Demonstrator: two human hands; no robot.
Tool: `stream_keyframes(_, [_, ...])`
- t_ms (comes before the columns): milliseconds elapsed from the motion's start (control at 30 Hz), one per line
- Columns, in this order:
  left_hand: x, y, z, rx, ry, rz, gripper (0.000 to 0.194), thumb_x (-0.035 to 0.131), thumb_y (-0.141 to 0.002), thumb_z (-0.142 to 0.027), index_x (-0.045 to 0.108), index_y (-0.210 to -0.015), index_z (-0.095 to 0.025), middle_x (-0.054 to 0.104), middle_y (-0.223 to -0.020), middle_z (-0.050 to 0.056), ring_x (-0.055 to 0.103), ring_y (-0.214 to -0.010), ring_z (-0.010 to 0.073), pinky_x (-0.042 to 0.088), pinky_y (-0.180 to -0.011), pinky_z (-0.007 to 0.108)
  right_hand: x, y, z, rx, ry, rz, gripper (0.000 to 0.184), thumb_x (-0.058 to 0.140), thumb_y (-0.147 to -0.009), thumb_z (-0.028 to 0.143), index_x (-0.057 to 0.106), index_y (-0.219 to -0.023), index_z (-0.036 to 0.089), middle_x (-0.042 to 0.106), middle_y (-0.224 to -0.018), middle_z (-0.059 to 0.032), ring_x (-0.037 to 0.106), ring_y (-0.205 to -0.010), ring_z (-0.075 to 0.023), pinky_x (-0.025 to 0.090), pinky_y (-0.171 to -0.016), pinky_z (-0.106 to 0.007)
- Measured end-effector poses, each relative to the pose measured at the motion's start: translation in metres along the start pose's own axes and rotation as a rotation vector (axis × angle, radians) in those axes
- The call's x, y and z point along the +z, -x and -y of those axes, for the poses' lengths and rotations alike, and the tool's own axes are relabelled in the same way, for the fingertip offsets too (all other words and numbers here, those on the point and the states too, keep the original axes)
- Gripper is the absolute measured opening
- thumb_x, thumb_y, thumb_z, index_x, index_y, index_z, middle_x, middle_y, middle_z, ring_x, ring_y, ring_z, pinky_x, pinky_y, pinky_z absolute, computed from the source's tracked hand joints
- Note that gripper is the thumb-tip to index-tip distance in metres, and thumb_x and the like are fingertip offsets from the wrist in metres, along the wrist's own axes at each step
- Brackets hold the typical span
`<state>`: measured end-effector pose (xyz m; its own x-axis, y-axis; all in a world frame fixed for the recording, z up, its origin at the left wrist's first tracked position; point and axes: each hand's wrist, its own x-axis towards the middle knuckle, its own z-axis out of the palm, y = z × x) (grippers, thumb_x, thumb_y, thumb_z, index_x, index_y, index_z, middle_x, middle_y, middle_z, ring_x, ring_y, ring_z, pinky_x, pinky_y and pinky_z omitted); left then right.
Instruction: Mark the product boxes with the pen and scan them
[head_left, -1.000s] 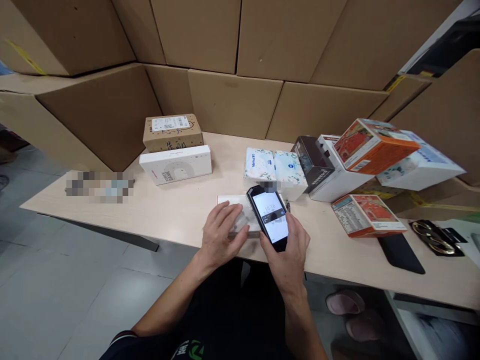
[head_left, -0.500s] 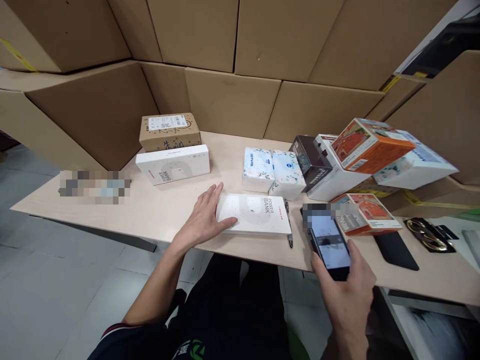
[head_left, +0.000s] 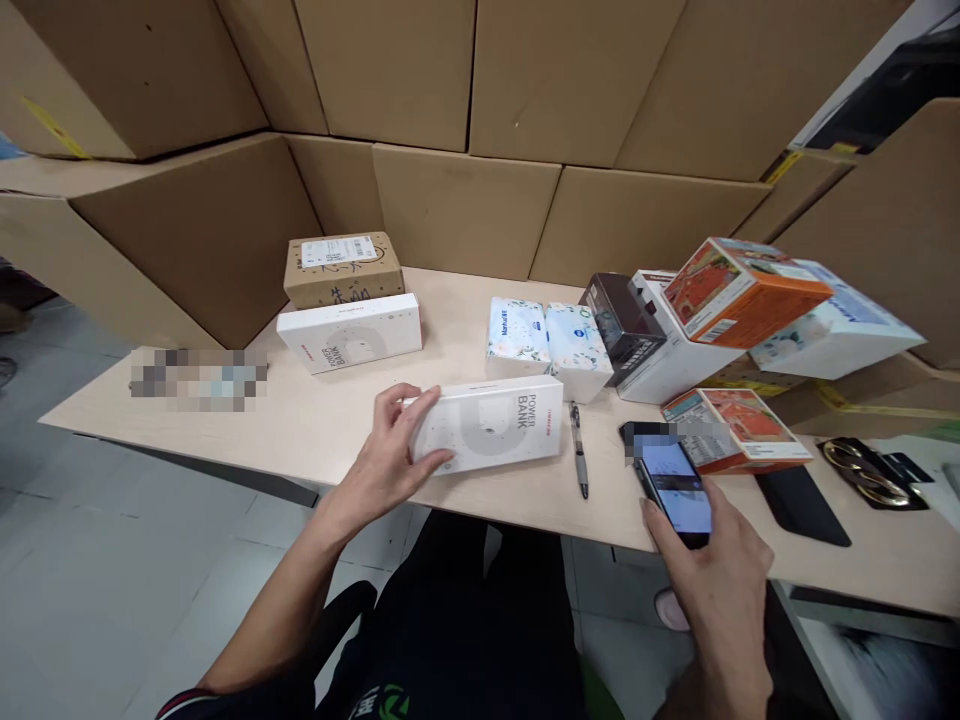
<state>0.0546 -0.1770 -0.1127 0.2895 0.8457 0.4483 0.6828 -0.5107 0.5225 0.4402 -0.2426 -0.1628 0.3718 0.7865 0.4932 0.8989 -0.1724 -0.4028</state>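
Note:
My left hand [head_left: 397, 445] grips the left end of a white power bank box [head_left: 491, 428], thumb on its front face and fingers over the top edge. The box is tilted up, its printed face toward me, in front of two tissue packs [head_left: 517, 335]. My right hand [head_left: 716, 560] is closed around the lower part of a smartphone [head_left: 675, 485] with a lit screen, at the table's front edge. Between box and phone lies a pen [head_left: 579, 452]. A second power bank box [head_left: 352, 335] stands on edge farther back on the left.
Behind that second box sits a brown carton [head_left: 343, 270] with a label. On the right are stacked boxes, including an orange-and-white one [head_left: 750, 290], a dark box [head_left: 622, 320], a black flat pouch [head_left: 802, 505] and gold scissors [head_left: 870, 470]. Cardboard walls [head_left: 465, 210] enclose the back.
My left hand has closed on the power bank box and tipped it up from lying flat, moving it slightly left and off the pen. The phone in my right hand has shifted slightly right.

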Motion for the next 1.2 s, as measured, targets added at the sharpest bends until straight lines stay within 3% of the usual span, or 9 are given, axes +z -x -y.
stream_keyframes(133, [-0.019,0.012,0.036,0.062,-0.199,-0.205,0.089,0.07,-0.09,-0.039,0.016,-0.161,-0.036,0.03,-0.144,0.014,0.041,-0.134,0.0353,0.051,-0.106,0.058,0.003,-0.002,-0.002,0.016,0.024,0.021,0.092,0.043,-0.083,0.08,0.06,-0.136,0.007,0.066,-0.12,-0.0264,0.062,-0.112,-0.0418,0.043,-0.101,-0.061])
stream_keyframes(267, [-0.046,0.014,0.072,0.063,-0.348,-0.304,0.082,0.073,-0.087,-0.034,0.029,-0.157,-0.032,0.036,-0.141,0.014,0.044,-0.134,0.0362,0.044,-0.112,0.06,0.002,0.0,0.002,0.054,0.069,0.075,0.095,0.04,-0.084,0.082,0.059,-0.139,0.006,0.061,-0.128,-0.0294,0.057,-0.118,-0.0454,0.041,-0.099,-0.066])
stream_keyframes(433, [-0.064,0.009,0.1,-0.057,-0.436,-0.351,0.067,0.071,-0.085,-0.026,0.046,-0.146,-0.024,0.036,-0.143,0.019,0.04,-0.137,0.041,0.041,-0.111,0.06,-0.002,0.0,0.013,-0.051,0.084,-0.112,0.089,0.044,-0.088,0.078,0.062,-0.136,0.005,0.055,-0.139,-0.032,0.05,-0.131,-0.0482,0.037,-0.105,-0.068])
stream_keyframes(633, [-0.06,-0.001,0.09,-0.11,-0.587,-0.483,0.066,0.073,-0.082,-0.022,0.051,-0.144,-0.024,0.029,-0.15,0.018,0.03,-0.14,0.0489,0.026,-0.112,0.071,-0.001,0.001,0.027,-0.248,-0.043,-0.2,0.061,0.062,-0.092,0.055,0.064,-0.133,0.009,0.061,-0.135,-0.0264,0.057,-0.127,-0.0403,0.043,-0.106,-0.061])
stream_keyframes(767, [-0.031,-0.013,0.052,0.103,-0.549,-0.609,0.057,0.067,-0.086,-0.017,0.053,-0.141,-0.028,0.037,-0.142,0.014,0.043,-0.13,0.0382,0.044,-0.103,0.058,0.005,0.006,0.051,-0.285,-0.182,-0.256,0.037,0.069,-0.091,0.032,0.068,-0.124,0.015,0.07,-0.125,-0.019,0.065,-0.117,-0.0327,0.049,-0.104,-0.054])
stream_keyframes(900, [0.012,-0.053,0.003,0.208,-0.445,-0.295,0.04,0.062,-0.091,-0.027,0.061,-0.131,-0.021,0.048,-0.14,0.016,0.047,-0.129,0.038,0.044,-0.106,0.057,0.018,0.01,0.078,-0.349,-0.389,-0.243,0.022,0.066,-0.091,0.018,0.071,-0.112,0.018,0.074,-0.109,-0.012,0.07,-0.104,-0.0255,0.055,-0.095,-0.045])
stream_keyframes(1000, [0.039,-0.094,-0.027,0.172,-0.414,0.011,0.06,0.06,-0.092,-0.034,0.047,-0.148,-0.017,0.041,-0.156,0.019,0.035,-0.141,0.0469,0.035,-0.111,0.065,0.029,0.012,0.088,-0.373,-0.469,-0.21,0.018,0.064,-0.092,0.015,0.071,-0.108,0.017,0.074,-0.104,-0.011,0.07,-0.099,-0.0228,0.058,-0.089,-0.04])
stream_keyframes(1100, [0.06,-0.126,-0.043,0.118,-0.377,0.28,0.072,0.058,-0.092,-0.033,0.03,-0.158,-0.02,0.028,-0.167,0.015,0.022,-0.15,0.0491,0.03,-0.112,0.072,0.036,0.012,0.088,-0.354,-0.498,-0.194,0.016,0.062,-0.093,0.014,0.07,-0.106,0.016,0.073,-0.102,-0.0116,0.07,-0.098,-0.0215,0.059,-0.087,-0.038])
stream_keyframes(1200, [0.072,-0.138,-0.044,0.117,-0.358,0.433,0.068,0.055,-0.096,-0.039,0.03,-0.157,-0.023,0.029,-0.167,0.012,0.014,-0.153,0.0479,0.027,-0.112,0.077,0.038,0.012,0.085,-0.338,-0.514,-0.184,0.015,0.061,-0.093,0.015,0.07,-0.106,0.016,0.073,-0.102,-0.0113,0.07,-0.098,-0.0208,0.059,-0.088,-0.038])
